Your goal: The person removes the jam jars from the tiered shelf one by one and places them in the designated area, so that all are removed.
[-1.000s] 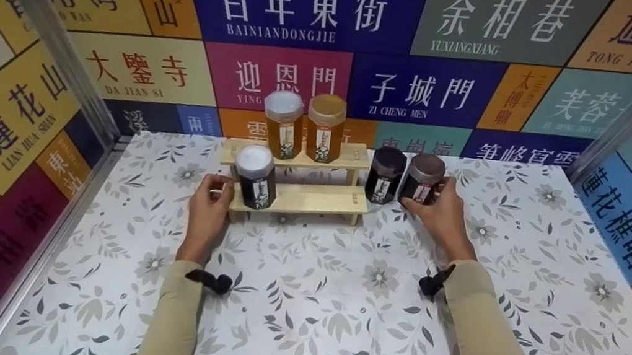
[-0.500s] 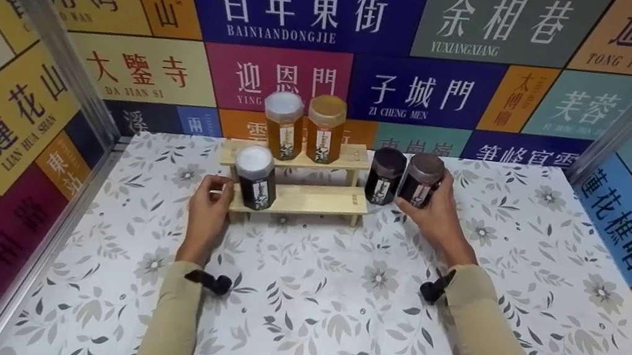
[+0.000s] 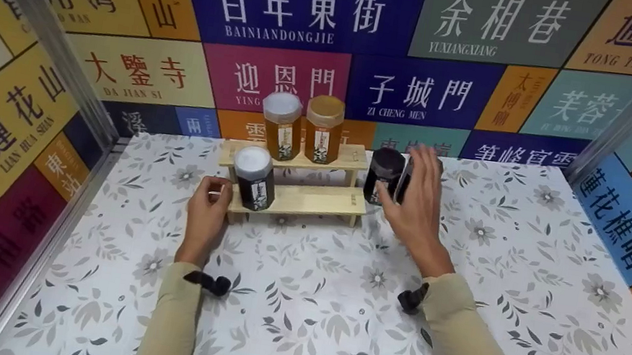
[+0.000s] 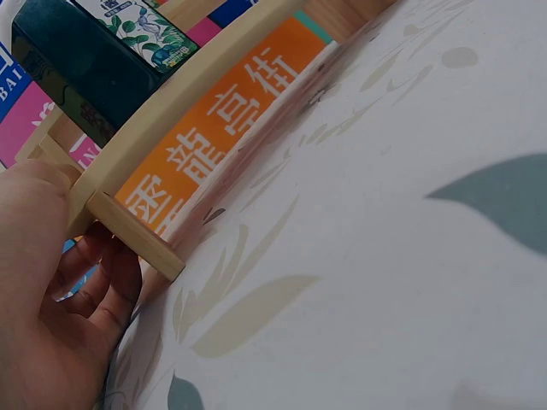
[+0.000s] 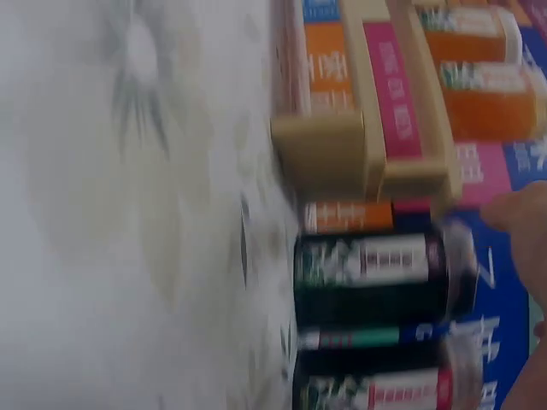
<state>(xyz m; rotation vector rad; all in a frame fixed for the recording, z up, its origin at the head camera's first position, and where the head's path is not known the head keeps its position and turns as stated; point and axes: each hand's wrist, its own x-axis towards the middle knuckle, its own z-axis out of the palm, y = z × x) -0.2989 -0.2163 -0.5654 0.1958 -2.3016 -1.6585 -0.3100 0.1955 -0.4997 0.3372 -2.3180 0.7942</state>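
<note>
Plainly, I note, the left hand [image 3: 208, 205], fingers curled, grips the wooden rack [image 3: 312, 201] at its left end; the right hand [image 3: 418, 211], fingers extended, holding nothing, is beside two dark jars [image 3: 383, 169] (one mostly hidden) on the tabletop [image 3: 285, 298], right of the rack

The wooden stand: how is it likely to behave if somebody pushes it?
The wooden stand probably stays stiff, as its planks look straight. The three jars standing on it may wobble or tip if it is jolted. The left hand grips one end, which could limit sliding.
</note>
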